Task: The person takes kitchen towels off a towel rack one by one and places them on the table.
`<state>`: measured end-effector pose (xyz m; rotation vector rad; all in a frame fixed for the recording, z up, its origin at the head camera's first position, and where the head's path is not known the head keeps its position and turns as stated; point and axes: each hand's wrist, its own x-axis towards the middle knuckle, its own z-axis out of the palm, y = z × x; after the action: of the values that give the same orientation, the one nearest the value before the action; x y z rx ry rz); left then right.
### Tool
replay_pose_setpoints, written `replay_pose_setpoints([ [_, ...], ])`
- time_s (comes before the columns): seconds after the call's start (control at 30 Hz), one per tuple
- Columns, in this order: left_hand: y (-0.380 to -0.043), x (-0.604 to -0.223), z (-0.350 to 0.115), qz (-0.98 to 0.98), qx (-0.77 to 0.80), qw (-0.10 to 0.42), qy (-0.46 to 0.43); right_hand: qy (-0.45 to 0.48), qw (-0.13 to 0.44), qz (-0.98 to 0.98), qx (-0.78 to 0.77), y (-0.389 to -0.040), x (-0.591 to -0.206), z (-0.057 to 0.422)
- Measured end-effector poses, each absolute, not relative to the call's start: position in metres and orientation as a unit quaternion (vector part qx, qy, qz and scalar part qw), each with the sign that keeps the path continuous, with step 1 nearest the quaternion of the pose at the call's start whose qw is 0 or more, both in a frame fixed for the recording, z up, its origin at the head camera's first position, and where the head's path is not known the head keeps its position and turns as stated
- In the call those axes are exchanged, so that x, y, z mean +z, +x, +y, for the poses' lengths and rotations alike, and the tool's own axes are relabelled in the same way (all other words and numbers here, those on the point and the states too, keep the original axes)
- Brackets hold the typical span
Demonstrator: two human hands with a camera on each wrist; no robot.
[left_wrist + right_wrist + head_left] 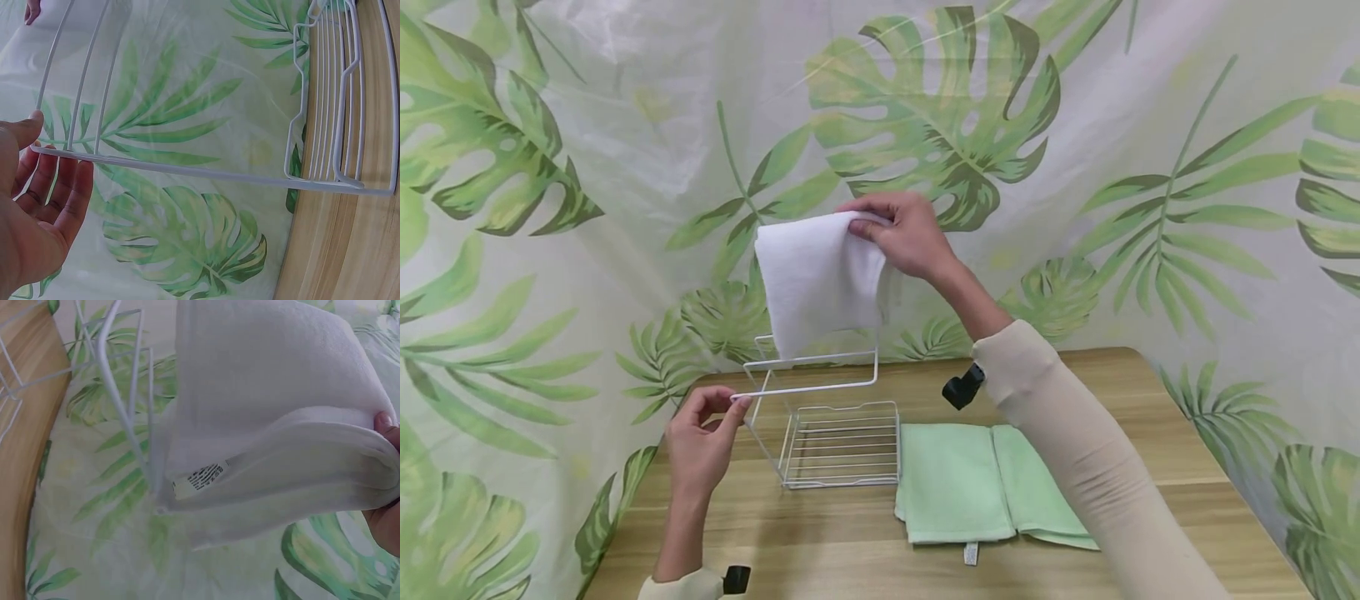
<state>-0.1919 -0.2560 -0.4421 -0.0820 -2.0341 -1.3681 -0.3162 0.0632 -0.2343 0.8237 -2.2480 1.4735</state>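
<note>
My left hand (700, 442) pinches the upper front corner of a white wire rack (808, 389), thumb above the bar and fingertips under it in the left wrist view. The rack has open rails on top and a slatted basket at its base, standing on the table. Above the rails, my right hand (904, 233) pinches the top edge of a folded white towel (816, 279) between thumb and fingers. The towel hangs down, its lower corner overlapping the rear rail. A printed label (206, 478) shows on its hem in the right wrist view.
Two folded light-green towels (958, 483) lie side by side on the wooden table (820, 550), right of the rack's basket, one with a small white tag (971, 554). A leaf-patterned curtain (625, 150) hangs behind the table. Black wrist devices (962, 386) sit at both sleeves.
</note>
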Motion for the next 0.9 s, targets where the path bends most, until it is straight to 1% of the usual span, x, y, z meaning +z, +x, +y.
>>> replay_pose_setpoints([
  [0.23, -0.192, -0.442, -0.257, -0.781, -0.528, 0.334, -0.031, 0.277, 0.162, -0.813, 0.486, -0.309, -0.226, 0.091],
  [0.6, -0.193, -0.444, -0.259, -0.787, -0.518, 0.334, -0.023, 0.25, 0.169, -0.841, 0.449, -0.302, -0.239, 0.152],
  [0.9, -0.193, -0.444, -0.258, -0.787, -0.52, 0.332, -0.021, 0.212, 0.165, -0.858, 0.437, -0.289, -0.249, 0.2],
])
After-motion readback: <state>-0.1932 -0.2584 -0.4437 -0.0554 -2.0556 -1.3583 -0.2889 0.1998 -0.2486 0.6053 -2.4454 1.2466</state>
